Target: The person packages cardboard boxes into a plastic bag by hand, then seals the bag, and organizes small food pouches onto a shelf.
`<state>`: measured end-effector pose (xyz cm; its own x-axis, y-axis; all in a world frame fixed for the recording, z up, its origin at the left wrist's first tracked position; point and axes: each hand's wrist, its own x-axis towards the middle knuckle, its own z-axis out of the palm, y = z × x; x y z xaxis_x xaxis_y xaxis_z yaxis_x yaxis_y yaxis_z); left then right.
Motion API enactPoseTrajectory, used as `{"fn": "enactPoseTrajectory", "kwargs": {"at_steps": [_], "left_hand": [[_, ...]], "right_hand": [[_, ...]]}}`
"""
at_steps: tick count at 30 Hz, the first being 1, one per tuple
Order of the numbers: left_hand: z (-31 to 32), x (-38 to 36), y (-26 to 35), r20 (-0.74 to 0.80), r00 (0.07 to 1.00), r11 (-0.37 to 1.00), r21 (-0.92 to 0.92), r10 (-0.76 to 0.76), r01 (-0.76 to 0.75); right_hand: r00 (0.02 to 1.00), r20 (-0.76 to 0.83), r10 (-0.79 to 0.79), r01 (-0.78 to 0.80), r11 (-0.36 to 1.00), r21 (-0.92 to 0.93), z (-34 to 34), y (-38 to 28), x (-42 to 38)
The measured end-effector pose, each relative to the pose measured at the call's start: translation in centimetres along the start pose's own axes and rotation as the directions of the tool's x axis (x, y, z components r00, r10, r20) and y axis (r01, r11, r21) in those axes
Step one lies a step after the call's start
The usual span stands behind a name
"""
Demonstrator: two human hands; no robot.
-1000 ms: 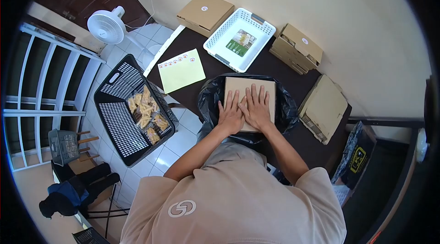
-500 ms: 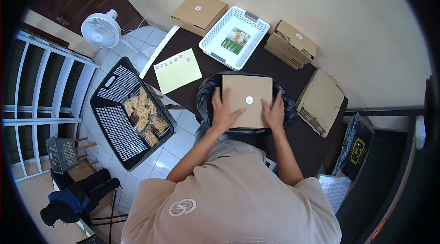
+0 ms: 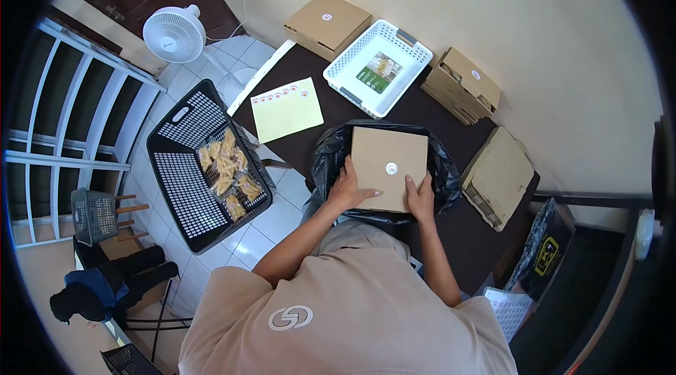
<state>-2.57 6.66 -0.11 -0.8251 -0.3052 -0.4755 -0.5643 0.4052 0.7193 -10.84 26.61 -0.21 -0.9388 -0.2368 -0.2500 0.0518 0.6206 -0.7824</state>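
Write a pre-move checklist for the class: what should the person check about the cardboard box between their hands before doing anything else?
1. Left hand placed: ok, at the left side of the cardboard box, thumb on top.
2. Right hand placed: ok, at the right side.
3. Firm grip: cannot tell, some fingers are hidden.
4. Box shut: ok, its top looks flat.
5. Round sticker uncovered: ok, no finger over it.
6. Black plastic closed over the box: not ok, it lies open around it.

Both hands [image 3: 384,195] grip a cardboard box [image 3: 389,153].
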Motion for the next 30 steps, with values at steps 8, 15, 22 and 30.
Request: {"fn": "enactPoseTrajectory", "kwargs": {"at_steps": [8, 15, 22, 30], "left_hand": [[0.2, 0.2, -0.2, 0.012, 1.000, 0.998, 0.054, -0.020, 0.019], [-0.5, -0.2, 0.6, 0.048, 0.998, 0.996, 0.080, -0.037, 0.033], [-3.1, 0.6, -1.1, 0.131, 0.988, 0.995, 0.054, 0.077, -0.084], [-8.1, 0.1, 1.0, 0.338, 0.934, 0.993, -0.072, 0.114, -0.095]], "right_hand": [[0.989, -0.143, -0.043, -0.005, 0.947, -0.321, 1.1, -0.9, -0.5], [0.992, -0.124, 0.021, -0.066, 0.926, -0.371, 0.9, -1.9, -0.8], [0.992, -0.105, 0.068, -0.097, 0.949, -0.300, 0.3, -1.8, -0.3], [0.948, -0.032, 0.317, -0.318, 0.945, -0.073, -0.5, -2.0, 0.4]]}}
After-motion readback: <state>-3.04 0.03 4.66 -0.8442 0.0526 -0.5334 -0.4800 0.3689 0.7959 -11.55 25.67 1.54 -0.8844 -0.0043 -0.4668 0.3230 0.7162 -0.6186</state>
